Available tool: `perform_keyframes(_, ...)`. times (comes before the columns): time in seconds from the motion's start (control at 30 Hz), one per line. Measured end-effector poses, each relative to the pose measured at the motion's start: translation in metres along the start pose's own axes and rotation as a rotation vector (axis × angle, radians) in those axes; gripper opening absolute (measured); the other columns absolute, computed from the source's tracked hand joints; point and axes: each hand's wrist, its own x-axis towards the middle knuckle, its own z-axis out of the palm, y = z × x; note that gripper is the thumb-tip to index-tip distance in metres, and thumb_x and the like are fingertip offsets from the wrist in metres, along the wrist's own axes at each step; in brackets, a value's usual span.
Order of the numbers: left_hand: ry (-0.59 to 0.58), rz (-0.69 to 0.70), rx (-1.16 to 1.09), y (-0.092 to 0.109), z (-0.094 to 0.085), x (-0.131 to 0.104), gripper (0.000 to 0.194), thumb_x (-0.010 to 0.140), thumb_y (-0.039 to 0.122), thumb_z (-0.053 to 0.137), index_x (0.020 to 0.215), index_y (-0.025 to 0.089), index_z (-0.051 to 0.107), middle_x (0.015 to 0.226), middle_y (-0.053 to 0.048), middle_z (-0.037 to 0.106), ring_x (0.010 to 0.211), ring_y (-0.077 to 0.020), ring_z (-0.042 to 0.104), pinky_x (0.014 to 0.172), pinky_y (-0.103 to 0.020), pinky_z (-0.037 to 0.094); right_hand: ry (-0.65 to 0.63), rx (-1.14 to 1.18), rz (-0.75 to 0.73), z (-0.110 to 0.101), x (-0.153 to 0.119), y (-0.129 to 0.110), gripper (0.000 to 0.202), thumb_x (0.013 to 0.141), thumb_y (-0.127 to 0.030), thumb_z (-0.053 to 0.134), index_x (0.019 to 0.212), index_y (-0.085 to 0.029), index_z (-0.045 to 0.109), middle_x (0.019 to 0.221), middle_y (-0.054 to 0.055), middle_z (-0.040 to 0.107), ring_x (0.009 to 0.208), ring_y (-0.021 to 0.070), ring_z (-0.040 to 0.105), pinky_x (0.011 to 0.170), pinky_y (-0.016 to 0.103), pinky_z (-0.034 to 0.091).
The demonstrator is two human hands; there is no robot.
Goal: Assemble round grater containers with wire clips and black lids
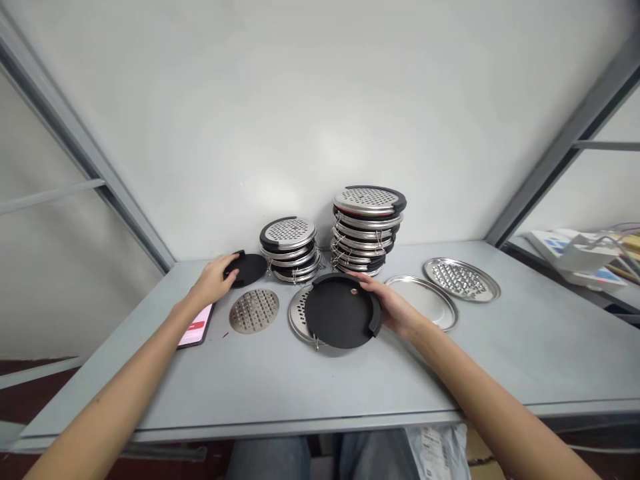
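Observation:
My right hand is closed on the right side of a round black plate with a raised rim along part of its edge. This plate is tilted above a round metal grater disc, which it partly covers. At the left, my left hand has its fingers curled on the edge of another black plate lying near the back of the table. Between the two hands lies a flat perforated metal disc. A small wire clip shows under the right-hand plate.
Two stacks of metal and black discs, one shorter and one taller, stand against the wall. To the right lie a shallow metal dish and a dish holding small metal pieces. A tablet lies by my left forearm.

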Motion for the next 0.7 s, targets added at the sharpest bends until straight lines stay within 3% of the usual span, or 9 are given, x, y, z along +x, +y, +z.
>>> perform_keyframes(0.07,0.38,0.157,-0.119,0.023,-0.007,-0.012,0.028,0.089,0.025,0.045,0.112,0.017,0.059,0.106,-0.009,0.069,0.102,-0.0218,0.063,0.093,-0.037,0.048,0.001,0.033,0.004,0.001,-0.001,-0.001,0.04,0.084,-0.031,0.058,0.123,-0.028,0.06,0.104,0.0,0.073,0.094,0.0173,0.066,0.078,0.026,0.054)
perform_keyframes(0.1,0.512,0.267,-0.144,0.037,-0.01,-0.018,0.021,0.087,0.023,0.051,0.104,0.018,0.062,0.097,-0.008,0.07,0.094,-0.0213,0.065,0.089,-0.037,0.05,0.016,0.052,0.018,0.002,-0.002,-0.002,0.039,0.084,-0.032,0.057,0.122,-0.027,0.061,0.106,0.001,0.073,0.095,0.0183,0.067,0.081,0.027,0.054)
perform_keyframes(0.13,0.559,0.38,-0.17,0.052,-0.013,-0.024,0.019,0.084,0.02,0.056,0.102,0.019,0.062,0.095,-0.007,0.07,0.091,-0.021,0.065,0.086,-0.036,0.051,0.04,0.07,0.035,0.002,-0.002,-0.003,0.038,0.085,-0.033,0.056,0.121,-0.025,0.063,0.107,0.002,0.073,0.095,0.0191,0.067,0.082,0.029,0.054)
perform_keyframes(0.2,0.524,0.551,-0.226,0.082,-0.018,-0.03,0.034,0.079,0.018,0.064,0.112,0.02,0.059,0.099,-0.007,0.068,0.093,-0.0214,0.064,0.084,-0.036,0.052,0.089,0.101,0.071,0.003,-0.003,-0.003,0.036,0.084,-0.032,0.057,0.118,-0.023,0.065,0.107,0.003,0.073,0.092,0.02,0.068,0.082,0.03,0.054)
perform_keyframes(0.33,0.28,0.76,-0.269,0.136,-0.016,-0.027,0.055,0.08,0.027,0.068,0.131,0.019,0.05,0.128,-0.015,0.058,0.119,-0.0272,0.054,0.098,-0.044,0.047,0.054,0.127,0.135,0.002,-0.003,-0.002,0.038,0.084,-0.036,0.059,0.119,-0.021,0.064,0.108,0.004,0.073,0.09,0.0218,0.069,0.083,0.034,0.055)
perform_keyframes(0.43,0.143,0.887,-0.321,0.159,-0.003,-0.021,0.039,0.088,0.028,0.059,0.126,0.023,0.057,0.137,-0.012,0.054,0.131,-0.0276,0.046,0.103,-0.047,0.042,-0.092,0.138,0.164,0.002,-0.006,-0.004,0.045,0.088,-0.045,0.053,0.124,-0.019,0.06,0.111,0.008,0.072,0.096,0.0236,0.069,0.088,0.037,0.053)
perform_keyframes(0.5,0.108,0.919,-0.438,0.166,0.007,-0.02,0.029,0.091,0.02,0.051,0.117,0.025,0.063,0.124,-0.008,0.065,0.128,-0.0248,0.049,0.103,-0.046,0.041,-0.176,0.127,0.16,0.004,-0.009,-0.006,0.051,0.09,-0.052,0.048,0.126,-0.018,0.058,0.113,0.01,0.07,0.099,0.0244,0.068,0.088,0.037,0.053)
perform_keyframes(0.6,0.145,0.799,-0.682,0.171,0.014,-0.024,0.022,0.092,0.02,0.051,0.105,0.023,0.068,0.101,-0.006,0.074,0.11,-0.023,0.062,0.097,-0.045,0.046,-0.207,0.024,0.094,0.004,-0.011,-0.008,0.061,0.09,-0.062,0.038,0.129,-0.019,0.055,0.112,0.012,0.07,0.093,0.0258,0.07,0.075,0.037,0.056)
perform_keyframes(0.7,0.213,0.493,-0.859,0.171,0.008,-0.031,0.016,0.088,0.03,0.06,0.092,0.019,0.07,0.089,-0.008,0.073,0.089,-0.0224,0.067,0.083,-0.039,0.052,-0.229,-0.145,-0.02,0.0,-0.007,-0.005,0.07,0.088,-0.07,0.03,0.129,-0.02,0.055,0.096,0.012,0.073,0.079,0.0265,0.071,0.053,0.031,0.052)
